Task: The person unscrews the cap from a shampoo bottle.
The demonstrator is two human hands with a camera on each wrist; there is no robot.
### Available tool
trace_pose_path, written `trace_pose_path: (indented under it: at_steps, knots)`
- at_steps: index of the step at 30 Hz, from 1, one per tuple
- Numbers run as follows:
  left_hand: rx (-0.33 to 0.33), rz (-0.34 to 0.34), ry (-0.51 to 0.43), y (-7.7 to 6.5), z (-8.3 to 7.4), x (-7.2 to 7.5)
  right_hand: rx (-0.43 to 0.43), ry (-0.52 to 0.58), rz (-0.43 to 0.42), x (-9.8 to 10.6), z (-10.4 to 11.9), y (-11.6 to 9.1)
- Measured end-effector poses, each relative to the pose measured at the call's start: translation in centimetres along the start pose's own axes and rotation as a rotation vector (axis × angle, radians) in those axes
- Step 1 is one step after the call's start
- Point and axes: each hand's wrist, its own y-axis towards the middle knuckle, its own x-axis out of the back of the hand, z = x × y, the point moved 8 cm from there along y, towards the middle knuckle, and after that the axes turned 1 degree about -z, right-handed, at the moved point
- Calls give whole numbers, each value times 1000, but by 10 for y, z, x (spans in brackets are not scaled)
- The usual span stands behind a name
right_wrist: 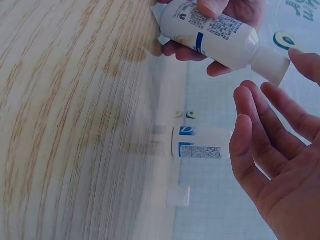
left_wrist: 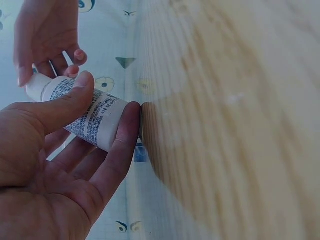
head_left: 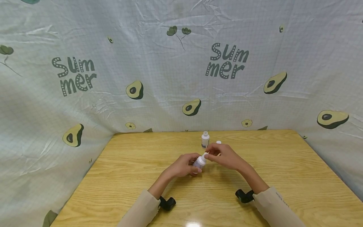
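My left hand (head_left: 185, 165) grips a white plastic bottle (head_left: 199, 163) with fine print on its label, thumb on one side and fingers round the other. The bottle leans with its neck toward my right hand (head_left: 224, 156). On its mouth sits a white screw cap (right_wrist: 270, 65). My right thumb and index fingertip are at the cap's sides, pinching it, while the other fingers are loosely bent below. In the left wrist view, the left thumb (left_wrist: 75, 102) lies along the label and the little finger reaches round the base.
A second white bottle (head_left: 205, 140), uncapped and upright, stands just behind the hands. To its right is a loose white cap (right_wrist: 178, 195) on the wooden table (head_left: 136, 154). A patterned cloth (head_left: 158, 63) hangs along the table's back edge and sides.
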Motion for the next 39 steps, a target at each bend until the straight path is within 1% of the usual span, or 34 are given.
trace_pose_path:
  at_steps: [3, 9, 23, 31, 39]
  knots:
    - [6, 0, -3, 0, 0, 0, -20, 2, -6, 0, -1, 0]
    - [13, 0, -8, -1, 0, 1, -25, 15, -16, 0, 0, 1]
    - [15, 1, -9, -2, -2, 1, 53, 31, 9, -1, 6, -1]
    - [16, 1, -4, -2, -1, 1, -5, 26, -31, 1, 1, 1]
    - [15, 3, -5, -2, -2, 1, 7, 34, -28, 1, 4, 1]
